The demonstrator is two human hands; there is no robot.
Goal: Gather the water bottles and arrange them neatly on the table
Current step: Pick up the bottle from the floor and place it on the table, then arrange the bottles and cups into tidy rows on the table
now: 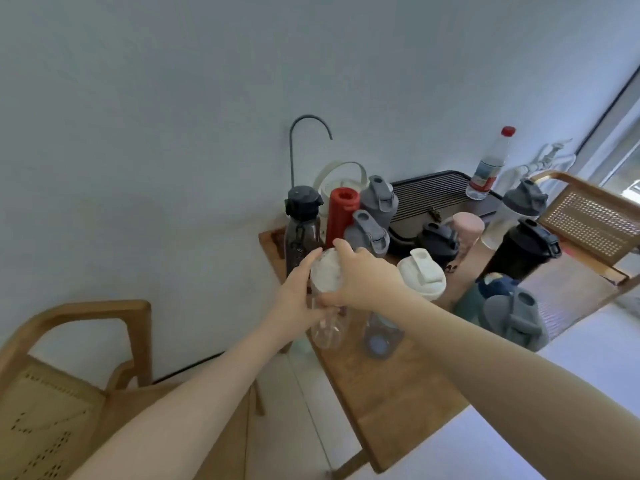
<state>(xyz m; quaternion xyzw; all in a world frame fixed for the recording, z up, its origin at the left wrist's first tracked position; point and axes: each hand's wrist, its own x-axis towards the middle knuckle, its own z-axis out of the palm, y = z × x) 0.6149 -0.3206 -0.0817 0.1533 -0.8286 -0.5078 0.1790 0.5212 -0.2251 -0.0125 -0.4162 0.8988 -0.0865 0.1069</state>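
Note:
A clear bottle with a white lid (327,325) stands near the left edge of the wooden table (398,403). My left hand (298,299) wraps its side and my right hand (363,278) grips its neck and lid from the right. Behind it stand a dark smoky bottle (300,230), a red bottle (341,216) and two grey-lidded bottles (369,233). To the right are a clear bottle with a cream lid (420,275), a pink bottle (467,233), black bottles (523,251) and a grey one (512,313).
A dark slatted tray (433,188) sits at the table's back, with a red-capped plastic water bottle (488,168) on its corner. A curved black spout (304,133) rises by the wall. Wooden cane chairs stand at left (69,393) and right (588,216).

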